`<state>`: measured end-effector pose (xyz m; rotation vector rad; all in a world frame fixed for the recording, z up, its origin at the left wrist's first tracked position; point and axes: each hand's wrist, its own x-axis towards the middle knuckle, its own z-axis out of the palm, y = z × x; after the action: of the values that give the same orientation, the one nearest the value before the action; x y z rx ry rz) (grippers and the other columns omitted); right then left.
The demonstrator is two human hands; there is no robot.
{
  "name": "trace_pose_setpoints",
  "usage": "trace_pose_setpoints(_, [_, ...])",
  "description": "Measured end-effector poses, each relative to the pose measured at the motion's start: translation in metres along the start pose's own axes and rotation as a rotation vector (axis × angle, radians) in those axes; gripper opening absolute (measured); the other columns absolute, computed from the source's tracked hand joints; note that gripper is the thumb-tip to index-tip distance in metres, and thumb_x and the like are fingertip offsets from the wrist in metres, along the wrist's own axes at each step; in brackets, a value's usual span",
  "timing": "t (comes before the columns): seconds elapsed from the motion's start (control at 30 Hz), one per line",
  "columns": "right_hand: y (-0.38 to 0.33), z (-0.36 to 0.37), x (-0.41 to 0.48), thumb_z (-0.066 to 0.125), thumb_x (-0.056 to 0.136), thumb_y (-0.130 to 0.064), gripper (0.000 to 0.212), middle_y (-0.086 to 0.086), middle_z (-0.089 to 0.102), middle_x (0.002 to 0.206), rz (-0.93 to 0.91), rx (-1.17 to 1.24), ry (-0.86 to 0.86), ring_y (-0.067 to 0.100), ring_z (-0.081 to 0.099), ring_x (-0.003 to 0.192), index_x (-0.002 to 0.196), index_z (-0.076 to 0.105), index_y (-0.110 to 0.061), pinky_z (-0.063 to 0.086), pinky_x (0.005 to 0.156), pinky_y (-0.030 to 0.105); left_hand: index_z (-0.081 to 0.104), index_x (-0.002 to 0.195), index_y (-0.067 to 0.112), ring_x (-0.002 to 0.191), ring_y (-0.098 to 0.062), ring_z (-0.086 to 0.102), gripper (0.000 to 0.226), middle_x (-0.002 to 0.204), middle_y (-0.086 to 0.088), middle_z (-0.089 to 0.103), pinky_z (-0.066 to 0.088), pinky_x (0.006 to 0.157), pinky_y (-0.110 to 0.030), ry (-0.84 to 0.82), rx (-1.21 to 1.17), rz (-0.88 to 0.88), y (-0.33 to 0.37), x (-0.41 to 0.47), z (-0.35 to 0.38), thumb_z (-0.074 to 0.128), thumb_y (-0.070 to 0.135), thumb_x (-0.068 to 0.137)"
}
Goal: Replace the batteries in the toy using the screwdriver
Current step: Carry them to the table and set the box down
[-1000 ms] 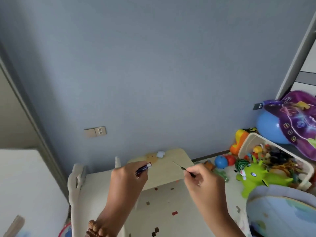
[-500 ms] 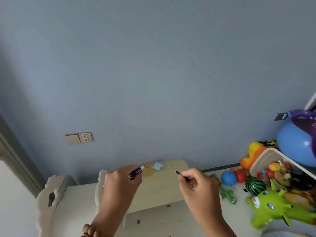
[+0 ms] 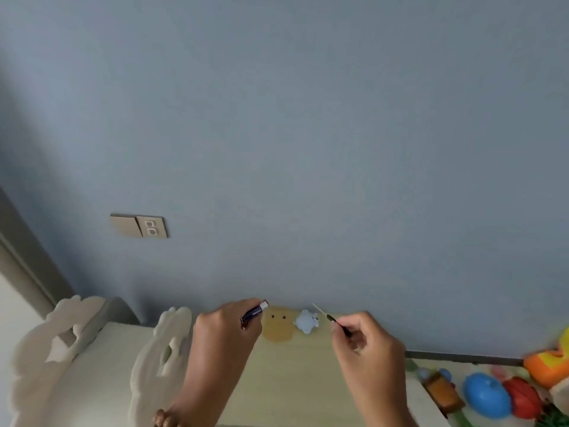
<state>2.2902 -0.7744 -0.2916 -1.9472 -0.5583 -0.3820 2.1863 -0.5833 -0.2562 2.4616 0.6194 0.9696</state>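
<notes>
The left hand [image 3: 221, 337] holds the small dark, pen-shaped toy [image 3: 254, 314] over the far edge of the desk [image 3: 292, 380]. Its fingers are curled around the body, and the pale end points up and to the right. The right hand [image 3: 369, 349] pinches the thin screwdriver [image 3: 329, 317] between thumb and fingers. The tip points up-left, near the toy but apart from it. The step, I think, is to bring the tip to the screw, which is too small to see. To do it well, the toy should be turned so the screw faces the eyes, and the tip should sit fully in the slot before any turning.
</notes>
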Motion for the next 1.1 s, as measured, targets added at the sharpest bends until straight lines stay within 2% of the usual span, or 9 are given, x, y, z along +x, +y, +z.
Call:
trace_pose_setpoints(0.13, [0.081, 0.064, 0.009, 0.085, 0.069, 0.004, 0.026, -0.018, 0.071, 0.080, 0.006, 0.007, -0.008, -0.003, 0.065, 0.061, 0.070, 0.071, -0.018, 0.045, 0.057, 0.005, 0.062, 0.063, 0.023, 0.050, -0.017, 0.044, 0.023, 0.046, 0.004, 0.043, 0.035, 0.048, -0.018, -0.038, -0.014, -0.018, -0.055, 0.005, 0.090, 0.081, 0.012, 0.070])
trace_pose_setpoints(0.27, [0.168, 0.129, 0.010, 0.085, 0.066, 0.010, 0.028, -0.018, 0.072, 0.082, 0.011, 0.040, 0.009, -0.006, 0.065, 0.059, 0.068, 0.072, -0.015, 0.043, 0.058, -0.001, 0.071, 0.069, 0.026, 0.045, -0.003, 0.049, 0.014, 0.045, 0.015, 0.047, 0.038, 0.047, -0.014, -0.054, -0.020, -0.015, -0.123, 0.004, 0.186, 0.081, 0.016, 0.071])
trace_pose_setpoints(0.37, [0.214, 0.156, 0.001, 0.086, 0.062, 0.013, 0.034, -0.016, 0.071, 0.077, 0.011, 0.019, 0.017, -0.003, 0.062, 0.054, 0.065, 0.072, -0.017, 0.042, 0.057, -0.001, 0.069, 0.069, 0.025, 0.043, -0.010, 0.052, 0.004, 0.050, 0.007, 0.058, 0.041, 0.042, -0.023, -0.047, -0.009, 0.012, -0.158, -0.006, 0.231, 0.071, 0.024, 0.072])
trace_pose_setpoints(0.47, [0.265, 0.184, -0.008, 0.087, 0.061, 0.013, 0.035, -0.015, 0.070, 0.072, 0.024, 0.032, 0.037, 0.000, 0.062, 0.053, 0.064, 0.072, -0.019, 0.042, 0.057, -0.002, 0.072, 0.071, 0.027, 0.043, -0.010, 0.055, 0.004, 0.053, 0.007, 0.062, 0.044, 0.048, -0.024, -0.004, -0.040, 0.025, -0.185, -0.015, 0.277, 0.069, 0.024, 0.071])
trace_pose_setpoints(0.63, [0.333, 0.227, -0.033, 0.085, 0.068, 0.005, 0.030, -0.016, 0.071, 0.072, 0.061, 0.072, 0.020, 0.003, 0.066, 0.060, 0.068, 0.072, -0.022, 0.044, 0.059, 0.002, 0.072, 0.070, 0.025, 0.050, -0.009, 0.055, 0.009, 0.054, 0.011, 0.062, 0.035, 0.050, -0.007, 0.027, 0.002, 0.038, -0.226, -0.044, 0.340, 0.077, 0.018, 0.071])
trace_pose_setpoints(0.8, [0.390, 0.253, -0.064, 0.083, 0.075, -0.005, 0.023, -0.013, 0.068, 0.059, 0.064, 0.097, 0.023, 0.005, 0.067, 0.066, 0.071, 0.071, -0.025, 0.047, 0.060, 0.012, 0.067, 0.065, 0.021, 0.047, -0.009, 0.032, 0.020, 0.048, 0.002, 0.048, 0.016, 0.046, -0.008, 0.047, 0.111, 0.042, -0.263, -0.084, 0.392, 0.081, 0.008, 0.070])
trace_pose_setpoints(0.93, [0.421, 0.256, -0.090, 0.082, 0.076, -0.005, 0.024, -0.019, 0.071, 0.072, 0.129, 0.073, -0.019, 0.001, 0.067, 0.067, 0.069, 0.070, -0.024, 0.045, 0.061, 0.007, 0.068, 0.066, 0.021, 0.046, -0.010, 0.034, 0.021, 0.049, 0.005, 0.045, 0.025, 0.047, -0.020, 0.006, 0.193, 0.022, -0.287, -0.115, 0.418, 0.081, 0.006, 0.071])
trace_pose_setpoints(1.03, [0.437, 0.260, -0.098, 0.082, 0.076, -0.006, 0.024, -0.016, 0.068, 0.059, 0.172, -0.004, -0.078, 0.001, 0.067, 0.066, 0.069, 0.070, -0.026, 0.046, 0.061, 0.010, 0.068, 0.065, 0.019, 0.047, -0.010, 0.033, 0.020, 0.050, 0.004, 0.053, 0.026, 0.044, -0.022, -0.090, 0.252, -0.004, -0.302, -0.130, 0.436, 0.082, 0.006, 0.070])
trace_pose_setpoints(1.1, [0.446, 0.267, -0.100, 0.082, 0.077, -0.007, 0.024, -0.018, 0.068, 0.059, 0.176, -0.047, -0.089, 0.003, 0.067, 0.066, 0.069, 0.069, -0.026, 0.048, 0.061, 0.016, 0.070, 0.067, 0.018, 0.046, -0.013, 0.040, 0.018, 0.051, 0.005, 0.055, 0.030, 0.038, -0.026, -0.107, 0.313, 0.008, -0.316, -0.134, 0.447, 0.083, 0.007, 0.071])
